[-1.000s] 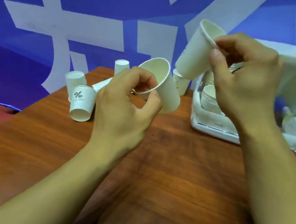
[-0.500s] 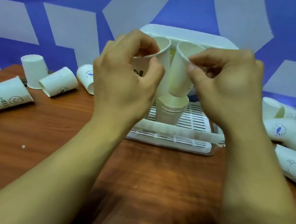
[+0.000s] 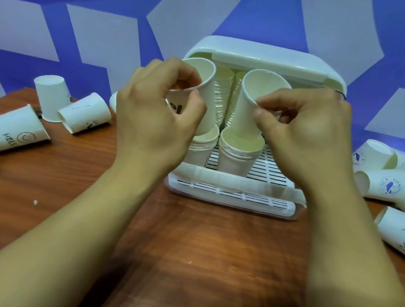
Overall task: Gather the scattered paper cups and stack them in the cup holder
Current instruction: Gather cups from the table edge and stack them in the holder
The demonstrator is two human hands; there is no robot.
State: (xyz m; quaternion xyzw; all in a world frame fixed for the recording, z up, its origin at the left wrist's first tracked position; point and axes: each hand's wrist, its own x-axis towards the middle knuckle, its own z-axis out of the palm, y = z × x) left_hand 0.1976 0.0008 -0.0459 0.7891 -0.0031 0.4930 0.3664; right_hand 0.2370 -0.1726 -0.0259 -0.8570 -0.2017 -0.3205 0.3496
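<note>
A white cup holder [image 3: 231,200] with a raised lid stands at the middle of the wooden table. Inside it are two short front stacks of paper cups [image 3: 238,156] and two taller stacks [image 3: 222,98] behind. My left hand [image 3: 153,121] grips a white paper cup [image 3: 201,84] tilted over the left front stack, its base touching that stack's top. My right hand [image 3: 307,140] pinches the rim of a second paper cup [image 3: 250,105], whose base sits in the mouth of the right front stack.
Several loose cups lie on their sides to the left [image 3: 11,131] and to the right [image 3: 387,185] of the holder. One cup stands upside down at the far left [image 3: 51,97]. The table's near half [image 3: 192,258] is bare wood. A blue and white wall stands behind.
The view swung from the table's left end to face the holder. Both hands brought their cups down over the front stacks; the right cup has dropped into its stack's mouth.
</note>
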